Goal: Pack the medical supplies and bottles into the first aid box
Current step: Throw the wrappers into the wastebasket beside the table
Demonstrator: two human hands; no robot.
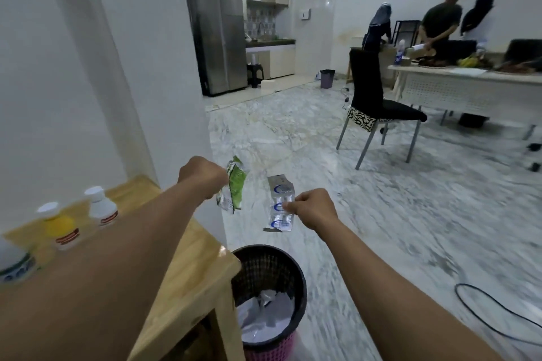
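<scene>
Above a black mesh waste basket [294,268], the left hand [202,177] grips a green sachet [234,189] in curled fingers. The right hand [315,208] pinches a silver blister strip [278,203] by its edge, just right of the sachet. Left of the basket, small bottles [101,208] stand on a wooden worktop [187,266].

Left hand [202,177]: out past the table edge, gripping a green foil sachet [233,189]
Right hand [312,208]: pinching a silver blister strip [280,203]
Underneath: black mesh bin [268,299], crumpled paper inside
Wooden table [187,269]: three white-capped bottles [101,206], kinda blurry
</scene>
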